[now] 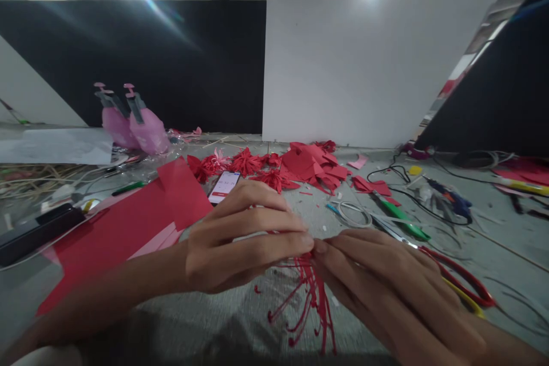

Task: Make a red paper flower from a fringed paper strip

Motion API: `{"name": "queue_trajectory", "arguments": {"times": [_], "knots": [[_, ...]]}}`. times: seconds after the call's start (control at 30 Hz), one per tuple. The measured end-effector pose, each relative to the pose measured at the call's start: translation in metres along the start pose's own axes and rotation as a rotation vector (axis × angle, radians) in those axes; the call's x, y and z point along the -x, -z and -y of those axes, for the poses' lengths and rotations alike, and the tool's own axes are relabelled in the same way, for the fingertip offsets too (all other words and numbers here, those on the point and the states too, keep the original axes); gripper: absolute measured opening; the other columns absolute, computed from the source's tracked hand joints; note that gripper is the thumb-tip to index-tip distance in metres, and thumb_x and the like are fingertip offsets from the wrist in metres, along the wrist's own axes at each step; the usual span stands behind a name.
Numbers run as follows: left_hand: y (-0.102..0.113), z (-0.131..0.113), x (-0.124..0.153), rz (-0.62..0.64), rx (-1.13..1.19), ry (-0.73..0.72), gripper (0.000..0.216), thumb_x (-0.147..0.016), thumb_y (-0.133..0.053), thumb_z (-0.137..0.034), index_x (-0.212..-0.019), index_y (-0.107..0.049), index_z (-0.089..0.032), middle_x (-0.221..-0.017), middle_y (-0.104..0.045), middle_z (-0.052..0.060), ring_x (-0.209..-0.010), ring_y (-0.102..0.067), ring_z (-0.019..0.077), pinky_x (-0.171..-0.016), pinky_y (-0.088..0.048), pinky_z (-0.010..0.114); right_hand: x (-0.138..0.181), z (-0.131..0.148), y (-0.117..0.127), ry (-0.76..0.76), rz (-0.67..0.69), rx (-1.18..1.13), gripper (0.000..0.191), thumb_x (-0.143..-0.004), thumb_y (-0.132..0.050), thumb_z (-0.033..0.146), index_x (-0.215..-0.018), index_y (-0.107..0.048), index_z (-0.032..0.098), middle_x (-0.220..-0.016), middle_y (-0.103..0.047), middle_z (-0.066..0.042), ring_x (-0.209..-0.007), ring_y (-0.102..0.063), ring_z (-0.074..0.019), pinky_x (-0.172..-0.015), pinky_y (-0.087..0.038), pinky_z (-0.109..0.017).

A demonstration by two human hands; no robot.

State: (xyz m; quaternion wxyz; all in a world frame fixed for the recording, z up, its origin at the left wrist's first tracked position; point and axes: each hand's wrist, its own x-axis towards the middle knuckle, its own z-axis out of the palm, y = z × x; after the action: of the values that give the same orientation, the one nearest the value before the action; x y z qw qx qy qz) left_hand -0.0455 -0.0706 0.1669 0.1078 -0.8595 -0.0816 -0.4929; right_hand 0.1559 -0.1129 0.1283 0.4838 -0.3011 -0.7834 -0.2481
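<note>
My left hand (244, 240) and my right hand (386, 280) meet fingertip to fingertip low in the middle of the view. Both are closed on a red paper piece cut into thin curled strips (306, 297), which hangs down between them over the grey table (206, 320). A thin whitish wire or stick seems to run through my left fingers; I cannot make it out clearly. Finished red paper flowers (246, 161) lie in a row farther back, next to a phone (224, 186) with its screen lit.
Large red paper sheets (128, 223) lie at the left. Red paper scraps (313, 163) pile up at the back. Green-handled scissors (401, 218), red-and-yellow-handled scissors (463, 283), a wire coil (354, 214), cables and a glue gun (450, 200) sit at the right. Pink spray bottles (137, 123) stand back left.
</note>
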Motion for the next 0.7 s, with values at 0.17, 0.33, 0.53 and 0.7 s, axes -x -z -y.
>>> {"name": "queue_trajectory", "arguments": {"times": [0.17,0.33,0.53,0.7], "knots": [[0.000,0.000,-0.002,-0.020,0.018,-0.065,0.010,-0.091,-0.064,-0.012,-0.098,-0.070,-0.009,-0.096,-0.076,0.008,-0.093,-0.069,0.0200,-0.082,-0.061,0.037,0.000,-0.015,0.014,0.062,-0.022,-0.099,0.027,-0.093,-0.049,0.023,-0.093,-0.075,0.032,-0.082,-0.075,-0.001,-0.076,-0.071,-0.0182,-0.066,-0.059,-0.031],[-0.001,0.002,0.000,-0.012,-0.009,-0.079,0.011,-0.089,-0.065,-0.009,-0.098,-0.071,-0.010,-0.097,-0.077,0.008,-0.094,-0.070,0.0209,-0.082,-0.061,0.037,-0.002,-0.015,0.015,0.087,-0.014,-0.115,0.033,-0.096,-0.042,0.022,-0.101,-0.075,0.026,-0.086,-0.075,-0.004,-0.080,-0.072,-0.0196,-0.069,-0.060,-0.032],[-0.006,0.002,0.000,-0.042,-0.009,-0.046,0.008,-0.089,-0.068,-0.017,-0.097,-0.070,-0.015,-0.095,-0.077,0.005,-0.092,-0.070,0.0185,-0.079,-0.061,0.035,-0.006,0.003,0.007,-0.076,-0.120,-0.090,0.017,-0.089,-0.058,0.018,-0.099,-0.072,0.020,-0.086,-0.076,-0.004,-0.079,-0.072,-0.0198,-0.077,-0.060,-0.032],[-0.005,0.000,-0.001,-0.017,-0.015,-0.034,0.014,-0.087,-0.072,-0.024,-0.095,-0.070,-0.013,-0.094,-0.077,0.007,-0.093,-0.070,0.0201,-0.081,-0.060,0.037,-0.009,0.012,-0.006,-0.256,-0.254,-0.138,0.027,-0.095,-0.045,0.018,-0.101,-0.070,0.025,-0.069,-0.070,-0.002,-0.066,-0.070,-0.0172,-0.064,-0.059,-0.029]]}}
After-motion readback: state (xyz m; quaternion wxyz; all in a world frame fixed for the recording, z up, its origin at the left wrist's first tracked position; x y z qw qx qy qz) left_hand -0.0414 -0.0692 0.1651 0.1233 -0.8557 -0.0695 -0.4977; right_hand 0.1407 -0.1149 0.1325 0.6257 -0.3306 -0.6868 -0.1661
